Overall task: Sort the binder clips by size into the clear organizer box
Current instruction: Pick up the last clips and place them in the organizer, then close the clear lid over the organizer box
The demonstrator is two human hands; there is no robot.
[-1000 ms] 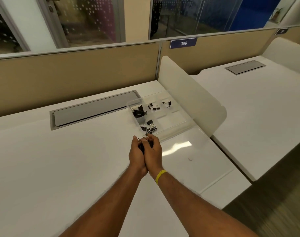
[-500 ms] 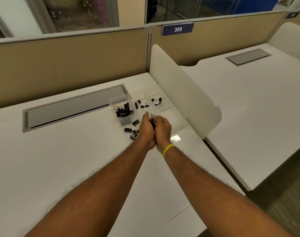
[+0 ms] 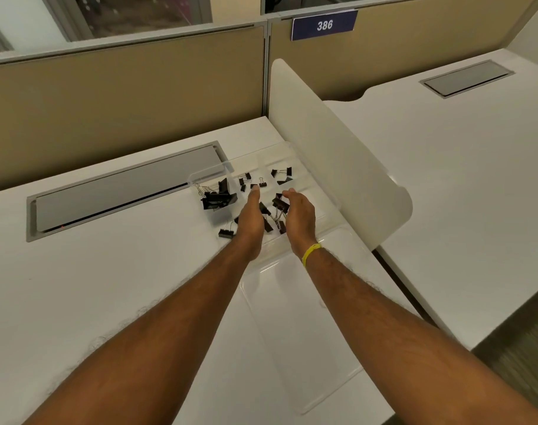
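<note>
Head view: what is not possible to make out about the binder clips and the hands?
Head view:
Whether the right hand holds the clip beside it: its curled fingers cover it.
Clips beneath the left hand: hidden by it.
Dividers of the organizer box: clear plastic, too faint.

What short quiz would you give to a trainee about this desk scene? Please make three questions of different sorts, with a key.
1. True or false: the yellow wristband is on the left wrist.
2. Which number stands on the blue sign? A) 368 B) 386 C) 836
3. Fill in: the binder clips between the left hand and the right hand are ____ in colour.
Key: 1 false; 2 B; 3 black.
</note>
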